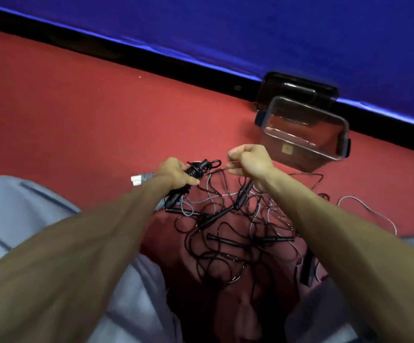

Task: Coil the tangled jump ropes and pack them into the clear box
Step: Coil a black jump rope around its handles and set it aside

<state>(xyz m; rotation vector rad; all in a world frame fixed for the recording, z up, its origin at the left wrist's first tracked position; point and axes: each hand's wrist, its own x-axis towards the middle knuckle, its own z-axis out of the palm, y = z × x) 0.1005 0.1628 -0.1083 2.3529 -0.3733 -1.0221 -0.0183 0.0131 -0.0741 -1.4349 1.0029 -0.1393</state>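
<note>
A tangle of thin black and grey jump ropes (228, 233) with black stick handles lies on the red floor between my knees. My left hand (176, 173) grips a bundle of black rope handles (197, 168) wound with cord, and grey-white handle ends (140, 179) stick out to its left. Just to the right, my right hand (249, 159) is curled into a fist that pinches a thin cord running back to the bundle. The clear box (305, 134) stands open on the floor just beyond my right hand, with no rope inside.
A dark lid (297, 89) leans against the black base of the blue wall behind the box. One grey rope loop (371, 209) trails across the floor to the right. My grey-trousered legs flank the tangle on both sides.
</note>
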